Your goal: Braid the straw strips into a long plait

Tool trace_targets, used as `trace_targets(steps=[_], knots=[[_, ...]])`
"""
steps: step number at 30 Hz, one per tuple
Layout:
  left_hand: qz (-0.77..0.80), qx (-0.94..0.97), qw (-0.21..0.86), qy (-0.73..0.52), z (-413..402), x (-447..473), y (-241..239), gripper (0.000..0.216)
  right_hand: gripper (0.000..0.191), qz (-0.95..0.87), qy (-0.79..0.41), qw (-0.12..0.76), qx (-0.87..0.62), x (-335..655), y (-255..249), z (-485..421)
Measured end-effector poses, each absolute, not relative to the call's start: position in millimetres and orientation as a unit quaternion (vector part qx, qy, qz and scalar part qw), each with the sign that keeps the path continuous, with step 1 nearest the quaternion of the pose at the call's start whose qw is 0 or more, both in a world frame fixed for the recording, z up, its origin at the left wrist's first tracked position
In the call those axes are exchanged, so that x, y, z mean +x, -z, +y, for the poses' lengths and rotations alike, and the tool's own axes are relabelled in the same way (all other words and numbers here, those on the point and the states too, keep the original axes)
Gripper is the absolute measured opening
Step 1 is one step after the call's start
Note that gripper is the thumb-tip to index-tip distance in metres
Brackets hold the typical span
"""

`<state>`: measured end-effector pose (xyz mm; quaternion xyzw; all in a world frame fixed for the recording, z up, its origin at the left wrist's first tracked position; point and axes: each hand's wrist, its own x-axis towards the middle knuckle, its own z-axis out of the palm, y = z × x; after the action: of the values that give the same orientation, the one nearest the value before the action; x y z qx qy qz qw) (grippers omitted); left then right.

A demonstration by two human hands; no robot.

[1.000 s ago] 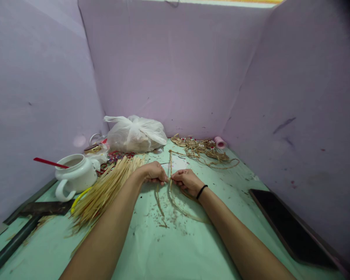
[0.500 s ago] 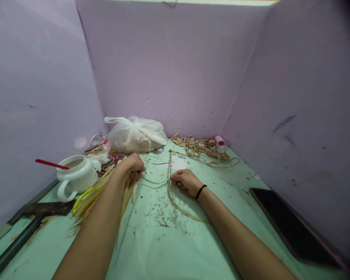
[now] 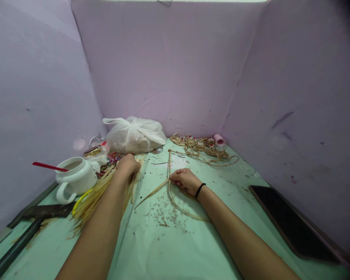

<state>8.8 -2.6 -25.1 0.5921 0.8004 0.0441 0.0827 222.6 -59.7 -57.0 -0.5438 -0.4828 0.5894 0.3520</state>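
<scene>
My right hand (image 3: 185, 181) pinches a thin braided straw cord (image 3: 169, 163) at its lower end, near the middle of the table. From that pinch a flat loose strand (image 3: 151, 193) slants down to the left, and another strand curves toward my right forearm. My left hand (image 3: 129, 165) rests at the top of a bundle of dry straw strips (image 3: 97, 196), with its fingers bent down into it. Those fingertips are hidden behind the hand, so what they hold, if anything, does not show.
A white pot (image 3: 78, 177) with a red stick stands left, behind a dark-headed tool (image 3: 49, 210). At the back lie a tied white plastic bag (image 3: 135, 134), tangled braided cord (image 3: 205, 147) and a pink spool (image 3: 219, 140). A dark flat tablet-like object (image 3: 288, 221) lies right.
My left hand has let go of the strand that ran between both hands and moved slightly left onto the straw bundle. The strand now hangs loose. My right hand keeps its pinch.
</scene>
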Motion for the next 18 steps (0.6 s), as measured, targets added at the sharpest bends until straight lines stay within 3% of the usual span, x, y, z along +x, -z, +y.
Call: trace_targets(steps=[7, 11, 14, 18], knots=[[0.806, 0.584, 0.086, -0.041, -4.0, 9.9, 23.6, 0.019, 0.008, -0.486, -0.586, 0.346, -0.548, 223.4, 57.9, -59.2], [0.770, 0.608, 0.169, -0.099, -4.0, 6.7, 17.4, 0.004, 0.009, -0.491, -0.587, 0.345, -0.544, 223.6, 57.7, -59.6], [0.739, 0.621, 0.214, -0.148, -2.8, 4.1, 16.6, 0.006, 0.008, -0.490, -0.587, 0.345, -0.545, 223.6, 57.1, -59.8], [0.744, 0.641, 0.139, -0.127, -2.6, 9.9, 23.6, 0.008, 0.007, -0.492, -0.587, 0.342, -0.545, 223.9, 57.0, -59.3]])
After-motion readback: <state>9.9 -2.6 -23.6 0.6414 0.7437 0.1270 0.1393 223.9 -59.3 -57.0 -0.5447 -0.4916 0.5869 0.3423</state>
